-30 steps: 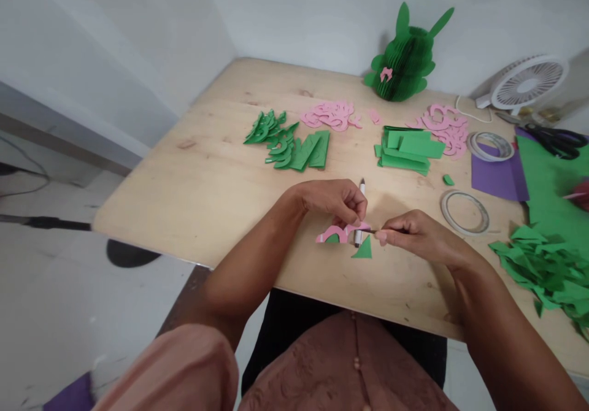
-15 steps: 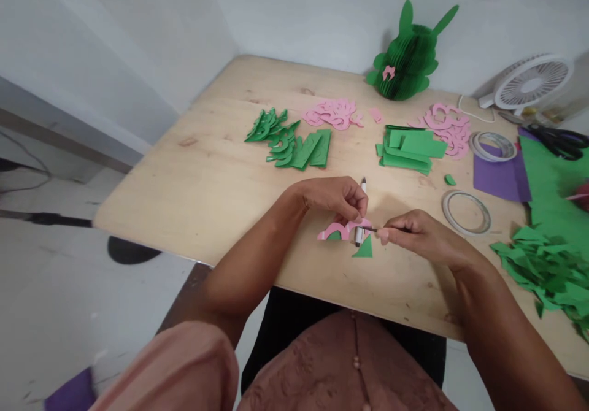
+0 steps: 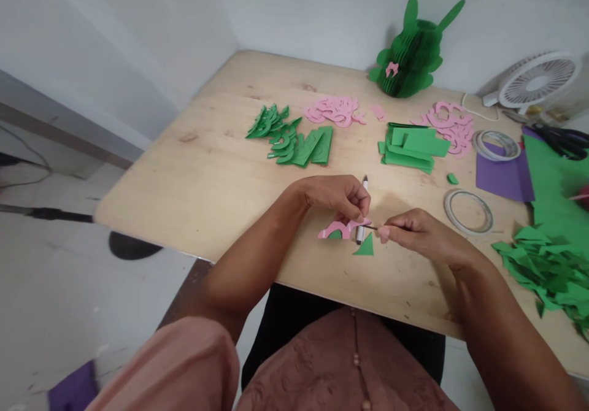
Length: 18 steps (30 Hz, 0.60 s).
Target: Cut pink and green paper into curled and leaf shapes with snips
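My left hand is closed, its fingertips pinching a small curved pink paper cutout just above the table. My right hand grips a thin dark pointed tool, whose tip meets the pink piece by my left fingertips. Most of the tool is hidden in my fingers, so its exact kind does not show. Below my left hand lies another arched pink cutout with green paper under it. A white marker pen passes beneath the held piece, and a green paper scrap lies beside it.
Green cutouts, pink cutouts and folded green strips lie farther back. A green honeycomb paper figure stands by the wall. At right are tape rolls, scissors, a fan and green scraps.
The view has shifted slightly. The held pink piece has tilted and shows less of its right-hand curve; both hands stay almost where they were.
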### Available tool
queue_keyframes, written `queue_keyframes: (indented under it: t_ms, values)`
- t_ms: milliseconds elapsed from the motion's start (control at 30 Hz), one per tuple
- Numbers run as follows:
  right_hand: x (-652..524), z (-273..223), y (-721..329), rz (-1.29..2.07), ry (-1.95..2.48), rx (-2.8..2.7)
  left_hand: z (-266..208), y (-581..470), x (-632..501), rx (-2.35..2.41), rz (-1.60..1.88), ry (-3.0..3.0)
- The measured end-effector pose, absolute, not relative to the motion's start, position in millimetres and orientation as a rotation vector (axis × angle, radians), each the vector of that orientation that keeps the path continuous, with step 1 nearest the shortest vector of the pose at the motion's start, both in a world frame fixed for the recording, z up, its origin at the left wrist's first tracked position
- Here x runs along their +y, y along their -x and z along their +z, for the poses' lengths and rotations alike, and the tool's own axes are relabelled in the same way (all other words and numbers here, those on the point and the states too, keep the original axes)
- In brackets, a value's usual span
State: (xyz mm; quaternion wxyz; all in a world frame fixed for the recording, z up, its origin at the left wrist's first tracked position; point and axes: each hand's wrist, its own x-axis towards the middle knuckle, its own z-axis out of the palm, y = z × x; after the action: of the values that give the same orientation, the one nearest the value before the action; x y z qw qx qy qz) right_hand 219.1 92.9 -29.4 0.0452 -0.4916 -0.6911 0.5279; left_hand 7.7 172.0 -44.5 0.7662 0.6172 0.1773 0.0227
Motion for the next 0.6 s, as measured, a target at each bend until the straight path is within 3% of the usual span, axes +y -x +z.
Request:
queue_keyframes:
  t_ms: [600]
  values:
    - [93.2, -28.1, -217.5, 1.707, 1.486, -2.062, -48.8, -8.5, 174.4, 0.343, 0.016, -1.380]
